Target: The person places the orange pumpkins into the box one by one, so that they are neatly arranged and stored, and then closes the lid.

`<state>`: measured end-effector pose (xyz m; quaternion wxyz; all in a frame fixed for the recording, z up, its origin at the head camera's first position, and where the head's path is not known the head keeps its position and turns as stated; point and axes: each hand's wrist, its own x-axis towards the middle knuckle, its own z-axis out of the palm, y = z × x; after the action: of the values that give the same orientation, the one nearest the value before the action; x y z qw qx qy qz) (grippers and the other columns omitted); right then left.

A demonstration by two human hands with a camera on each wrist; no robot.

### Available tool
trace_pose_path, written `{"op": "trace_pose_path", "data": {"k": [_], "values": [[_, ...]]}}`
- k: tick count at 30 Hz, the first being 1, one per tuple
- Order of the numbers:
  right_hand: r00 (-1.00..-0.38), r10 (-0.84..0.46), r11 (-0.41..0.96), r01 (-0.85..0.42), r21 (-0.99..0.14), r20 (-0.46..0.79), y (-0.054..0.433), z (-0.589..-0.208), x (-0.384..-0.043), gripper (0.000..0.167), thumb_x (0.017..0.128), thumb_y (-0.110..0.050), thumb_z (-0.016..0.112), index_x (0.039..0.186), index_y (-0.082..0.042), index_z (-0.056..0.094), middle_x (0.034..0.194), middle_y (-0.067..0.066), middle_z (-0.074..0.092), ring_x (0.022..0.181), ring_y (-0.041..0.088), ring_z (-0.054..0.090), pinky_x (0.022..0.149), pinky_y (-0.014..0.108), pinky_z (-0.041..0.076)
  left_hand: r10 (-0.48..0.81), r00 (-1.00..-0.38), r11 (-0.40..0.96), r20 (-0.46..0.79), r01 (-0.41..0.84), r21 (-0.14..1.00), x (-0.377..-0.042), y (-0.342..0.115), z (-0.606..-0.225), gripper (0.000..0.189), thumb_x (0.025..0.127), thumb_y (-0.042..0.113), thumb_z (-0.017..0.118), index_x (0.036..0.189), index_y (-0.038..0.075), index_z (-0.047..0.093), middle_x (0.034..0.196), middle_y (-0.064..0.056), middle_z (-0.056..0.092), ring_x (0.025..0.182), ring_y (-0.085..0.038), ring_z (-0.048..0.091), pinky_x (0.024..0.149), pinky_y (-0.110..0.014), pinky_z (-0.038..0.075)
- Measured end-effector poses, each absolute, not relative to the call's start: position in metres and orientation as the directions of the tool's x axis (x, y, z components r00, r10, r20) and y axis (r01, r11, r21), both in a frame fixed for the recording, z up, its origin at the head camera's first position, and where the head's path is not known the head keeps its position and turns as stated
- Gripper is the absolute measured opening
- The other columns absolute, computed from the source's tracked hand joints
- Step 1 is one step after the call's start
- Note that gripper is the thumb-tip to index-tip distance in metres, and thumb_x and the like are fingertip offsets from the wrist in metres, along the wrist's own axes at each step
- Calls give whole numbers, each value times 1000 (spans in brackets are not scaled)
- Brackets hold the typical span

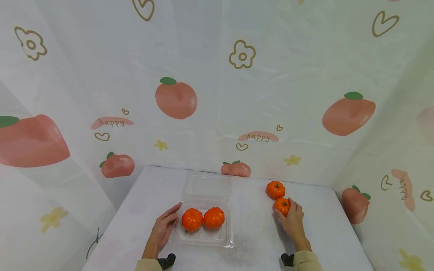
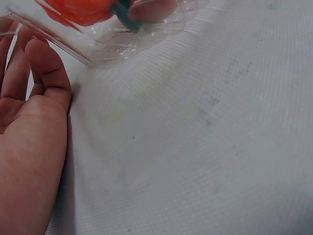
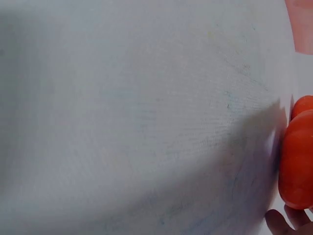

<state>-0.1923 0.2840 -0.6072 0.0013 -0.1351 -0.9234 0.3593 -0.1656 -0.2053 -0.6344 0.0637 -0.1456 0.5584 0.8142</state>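
1. The right hand [image 1: 293, 222] is grasping the near pumpkin [image 1: 282, 206], an orange piece with a green stem, on the right part of the worktop [image 1: 251, 226].
2. The far pumpkin [image 1: 275, 189] is sitting just behind the grasped unit.
3. The left hand [image 1: 163, 229] is resting against the left side of the clear container [image 1: 203, 238], its fingers relaxed and ungripped.
4. 2 more orange units, the left pumpkin [image 1: 192, 219] and the right pumpkin [image 1: 214, 218], are lying side by side inside the container; a green stem is showing low on the left unit.
5. The transparent lid [image 1: 207, 186] is lying folded back behind the container.
6. A white backdrop [image 1: 203, 150] with printed fruit is hanging behind the worktop.
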Motion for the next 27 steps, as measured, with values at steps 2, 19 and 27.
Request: {"op": "trace_pose_path", "data": {"k": [2,19,27], "values": [[-962,258,704,251,-664,-90,283,-607,-192,88,96,-37,68,158,2,18,153,34,20,137,52,24,114,69,31,-56,-950,-368,-306,-265,891,-166,-205,-634,49,96,10,65,144,4,57,128,17,70,111,11,61,92,-13,51],[-978,204,642,171,-747,-49,254,-580,-183,88,94,-42,71,154,3,25,150,28,36,135,43,35,115,63,36,-59,-935,-395,-349,-299,869,-169,-206,-634,51,96,9,63,146,4,55,125,18,71,114,10,60,94,-13,50],[-990,143,628,101,-772,-14,238,-570,-182,85,90,-47,74,150,0,35,145,25,46,130,40,44,113,61,40,-59,-937,-393,-345,-296,870,-169,-205,-633,48,97,10,63,145,6,57,132,15,69,114,12,59,95,-9,48]]}}
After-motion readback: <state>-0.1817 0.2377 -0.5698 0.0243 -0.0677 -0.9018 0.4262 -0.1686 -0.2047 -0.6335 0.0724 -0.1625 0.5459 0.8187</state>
